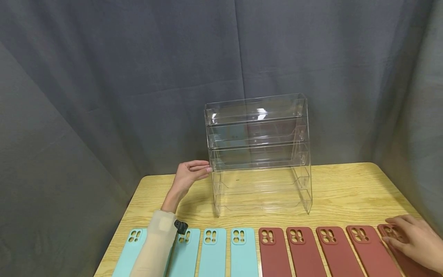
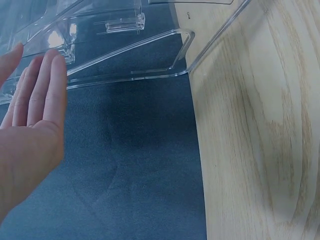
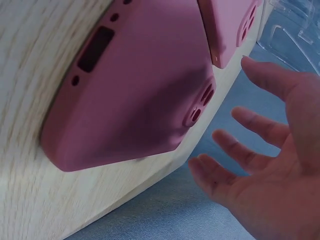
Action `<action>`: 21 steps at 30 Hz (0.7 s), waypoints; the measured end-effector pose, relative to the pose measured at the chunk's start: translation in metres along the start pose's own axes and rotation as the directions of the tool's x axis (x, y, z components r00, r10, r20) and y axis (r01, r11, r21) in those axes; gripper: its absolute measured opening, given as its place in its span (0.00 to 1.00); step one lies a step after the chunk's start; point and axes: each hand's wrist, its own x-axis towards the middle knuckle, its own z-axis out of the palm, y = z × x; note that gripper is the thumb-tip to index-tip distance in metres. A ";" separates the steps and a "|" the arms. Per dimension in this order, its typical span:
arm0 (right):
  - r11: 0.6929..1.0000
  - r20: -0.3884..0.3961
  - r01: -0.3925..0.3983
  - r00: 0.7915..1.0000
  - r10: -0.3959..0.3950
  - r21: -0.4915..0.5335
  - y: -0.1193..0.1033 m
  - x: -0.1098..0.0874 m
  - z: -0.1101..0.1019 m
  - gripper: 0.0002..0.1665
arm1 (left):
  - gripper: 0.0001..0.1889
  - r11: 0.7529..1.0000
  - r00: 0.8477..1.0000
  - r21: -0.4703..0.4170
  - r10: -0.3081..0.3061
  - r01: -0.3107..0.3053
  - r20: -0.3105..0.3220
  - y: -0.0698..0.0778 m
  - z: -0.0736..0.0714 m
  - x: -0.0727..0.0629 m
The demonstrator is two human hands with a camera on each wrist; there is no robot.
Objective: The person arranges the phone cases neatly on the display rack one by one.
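A clear tiered acrylic rack [image 1: 258,109] stands towards the back of the wooden table. At its left side is my left hand [image 1: 189,175], with fingertips right at the side panel. In the left wrist view those fingers [image 2: 42,95] are straight and the thumb is apart from them. My right hand [image 1: 417,242] hovers over the top end of the rightmost red phone case [image 1: 403,258], partly covering its camera cutouts. The right wrist view has this case [image 3: 135,90] lying flat, the fingers [image 3: 237,150] spread and loosely bent beyond its camera end, nothing between them.
More red phone cases [image 1: 273,254] lie in a row along the near side of the table [image 1: 332,192]. Light-blue phone cases [image 1: 243,256] continue it leftward, one partly under my left sleeve [image 1: 154,246]. Grey curtains [image 1: 155,77] enclose the back and sides.
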 end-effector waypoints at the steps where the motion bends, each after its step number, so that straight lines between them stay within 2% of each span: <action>1: 1.000 0.009 -0.008 1.000 0.008 0.002 0.000 0.000 0.001 0.34 | 0.21 1.000 1.000 -0.005 -0.002 0.002 -0.001 0.000 0.000 0.000; 10: 0.998 0.117 -0.066 0.991 0.064 0.007 0.001 -0.002 0.002 0.38 | 0.21 1.000 1.000 -0.003 -0.008 0.008 0.003 0.002 0.003 0.001; 15: 0.992 0.216 -0.119 0.970 0.109 0.032 0.004 -0.003 0.003 0.38 | 0.21 1.000 1.000 -0.011 -0.015 0.015 0.007 0.003 0.004 0.002; 21: 0.990 0.299 -0.136 0.947 0.117 0.045 0.006 -0.002 0.006 0.36 | 0.20 0.999 1.000 -0.038 -0.013 0.014 0.011 0.001 0.004 0.002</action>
